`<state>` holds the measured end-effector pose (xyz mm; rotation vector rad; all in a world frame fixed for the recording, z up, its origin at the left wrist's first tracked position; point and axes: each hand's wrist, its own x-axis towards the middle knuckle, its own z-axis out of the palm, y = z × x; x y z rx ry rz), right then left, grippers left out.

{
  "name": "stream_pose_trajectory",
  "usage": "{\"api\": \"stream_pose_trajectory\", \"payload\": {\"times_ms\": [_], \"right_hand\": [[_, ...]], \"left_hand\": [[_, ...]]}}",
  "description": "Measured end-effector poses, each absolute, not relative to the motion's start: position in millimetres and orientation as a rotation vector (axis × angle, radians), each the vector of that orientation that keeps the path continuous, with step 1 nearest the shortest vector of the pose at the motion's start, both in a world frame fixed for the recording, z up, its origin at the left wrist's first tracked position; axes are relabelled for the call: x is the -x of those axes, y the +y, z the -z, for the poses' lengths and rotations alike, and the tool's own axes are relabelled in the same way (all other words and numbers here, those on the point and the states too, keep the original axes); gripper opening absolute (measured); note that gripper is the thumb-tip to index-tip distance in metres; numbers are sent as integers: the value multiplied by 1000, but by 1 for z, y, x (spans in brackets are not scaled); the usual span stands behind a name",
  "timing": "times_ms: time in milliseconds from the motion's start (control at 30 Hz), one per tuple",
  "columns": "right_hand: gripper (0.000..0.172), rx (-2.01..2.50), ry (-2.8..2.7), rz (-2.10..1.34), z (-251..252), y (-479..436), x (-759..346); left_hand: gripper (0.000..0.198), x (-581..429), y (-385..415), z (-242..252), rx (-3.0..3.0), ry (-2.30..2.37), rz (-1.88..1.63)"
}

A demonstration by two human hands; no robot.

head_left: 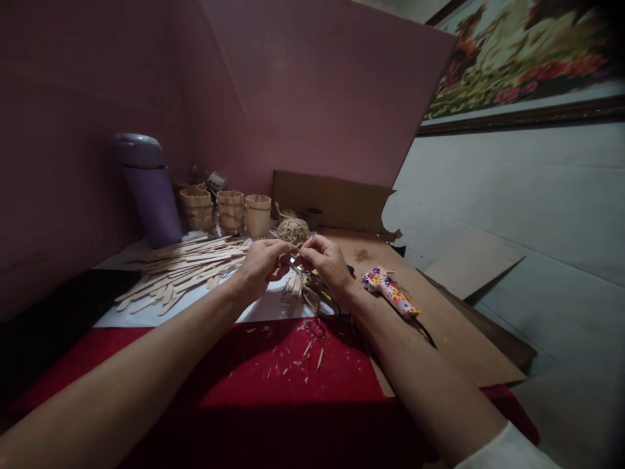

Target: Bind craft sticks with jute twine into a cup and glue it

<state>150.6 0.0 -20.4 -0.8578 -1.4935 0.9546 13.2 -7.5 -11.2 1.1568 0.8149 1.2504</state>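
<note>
one left hand (pixel 265 263), one right hand (pixel 323 262), both pinching thin piece (pixel 295 250), long axis seemingly crosswise

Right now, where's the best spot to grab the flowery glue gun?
Probably the long handle of the glue gun, coming from above and the right. It lies flat on the cardboard, its handle slanting right and toward the near edge, with the cord trailing past that end. The right forearm stretches along its left, so the right looks freer.
</note>
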Motion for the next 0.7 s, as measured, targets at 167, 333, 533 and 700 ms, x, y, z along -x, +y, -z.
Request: {"api": "stream_pose_trajectory", "payload": {"times_ms": [167,333,533,700], "right_hand": [[10,854,-1497,-993,21,1,-150],[25,872,-1450,-1167,25,1,-150],[33,900,-1515,-1268,30,-1,-148],[23,956,-1545,-1192,30,-3,-145]], "left_hand": [[26,-13,-5,14,-1154,842,-1265],[27,-13,-4,12,-1126,869,-1282],[29,-13,-5,9,-1103,932,-1370],[28,-12,-3,12,-1111,944,-1392]]}}
